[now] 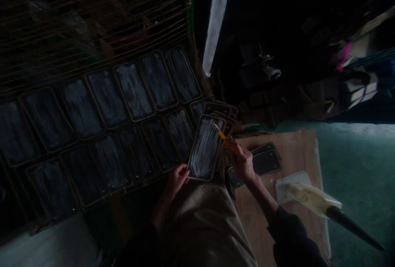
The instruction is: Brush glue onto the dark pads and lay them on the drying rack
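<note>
While gripping a dark panel (205,147) at its lower left corner, left hand (176,179) reached forward from a dark sleeve, fingers clamped on the edge. Right hand (243,163) raised over a wooden board (290,217), fingers closed around an orange-handled brush (222,136), tip touching the panel's upper right, beyond the fingertips. Panel face streaked white. More streaked panels (123,106) laid in rows left of the fingers. No legible writing seen.
</note>
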A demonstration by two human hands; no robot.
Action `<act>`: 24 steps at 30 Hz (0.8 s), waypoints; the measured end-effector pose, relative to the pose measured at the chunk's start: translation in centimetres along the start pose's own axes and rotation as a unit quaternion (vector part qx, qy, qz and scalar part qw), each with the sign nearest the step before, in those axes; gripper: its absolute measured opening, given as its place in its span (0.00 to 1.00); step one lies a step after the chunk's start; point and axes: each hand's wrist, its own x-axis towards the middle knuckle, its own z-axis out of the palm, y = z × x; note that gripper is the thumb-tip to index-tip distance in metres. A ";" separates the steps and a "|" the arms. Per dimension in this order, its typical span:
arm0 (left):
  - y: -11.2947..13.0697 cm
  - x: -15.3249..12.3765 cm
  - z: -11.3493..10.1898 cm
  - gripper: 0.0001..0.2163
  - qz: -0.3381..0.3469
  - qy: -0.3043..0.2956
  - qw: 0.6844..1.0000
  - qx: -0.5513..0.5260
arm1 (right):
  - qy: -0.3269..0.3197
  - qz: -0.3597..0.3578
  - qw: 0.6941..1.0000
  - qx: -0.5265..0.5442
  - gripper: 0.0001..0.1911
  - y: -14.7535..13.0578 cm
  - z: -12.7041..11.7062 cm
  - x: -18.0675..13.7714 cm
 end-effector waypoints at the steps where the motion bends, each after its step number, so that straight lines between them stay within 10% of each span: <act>1: 0.0 0.0 -0.1 0.18 -0.003 -0.005 1.000 0.001 | -0.015 -0.008 1.000 0.003 0.16 -0.4 0.5 -0.4; 15: 1.8 -0.5 -1.0 0.17 -0.030 -0.073 0.995 -0.058 | -0.201 0.074 0.970 0.112 0.17 -7.6 5.5 -10.4; 24: 3.6 -1.5 -1.8 0.24 -0.034 -0.156 0.981 -0.107 | 0.016 0.218 0.972 0.084 0.14 -5.6 1.0 -10.4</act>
